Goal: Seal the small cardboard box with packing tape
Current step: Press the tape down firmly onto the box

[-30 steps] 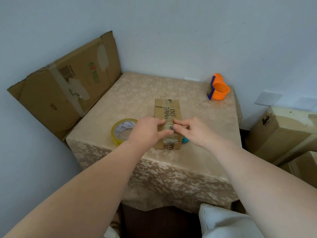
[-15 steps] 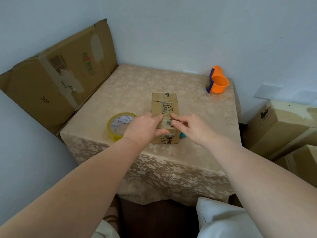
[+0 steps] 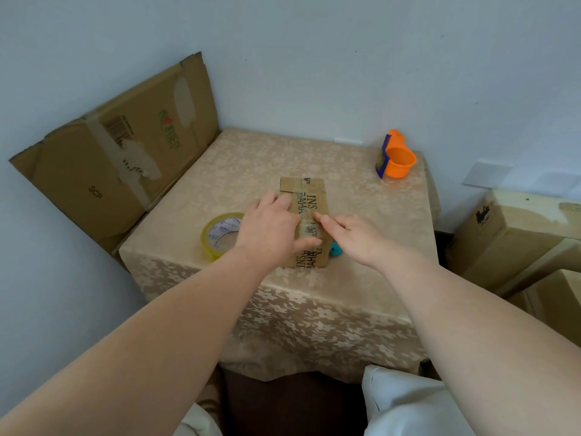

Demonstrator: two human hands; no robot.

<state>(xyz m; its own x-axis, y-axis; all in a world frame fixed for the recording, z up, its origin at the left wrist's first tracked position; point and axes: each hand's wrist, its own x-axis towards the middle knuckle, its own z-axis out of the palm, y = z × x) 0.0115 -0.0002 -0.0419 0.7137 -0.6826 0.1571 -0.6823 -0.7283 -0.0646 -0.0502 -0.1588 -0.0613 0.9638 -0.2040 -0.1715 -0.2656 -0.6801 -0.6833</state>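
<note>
The small cardboard box [image 3: 309, 199] lies lengthwise in the middle of the table [image 3: 251, 165], with black print on top and a clear strip of tape [image 3: 309, 230] along its centre seam. My left hand [image 3: 270, 229] lies over the box's left side, fingers spread along the edge and thumb pressed across the near top. My right hand [image 3: 352, 237] is at the box's right side, its index fingertip on the taped seam and the other fingers curled. A yellow-rimmed roll of packing tape [image 3: 217, 234] lies flat just left of my left hand.
A small teal object [image 3: 335, 249] peeks out at the box's near right corner. An orange tape dispenser [image 3: 397, 158] stands at the back right. A flattened carton [image 3: 125, 152] leans on the left wall. Stacked cartons [image 3: 515, 240] stand to the right of the table.
My left hand has opened out flatter and reached further along the box's left edge. My right index finger has slid a little further along the seam. The box has stayed put.
</note>
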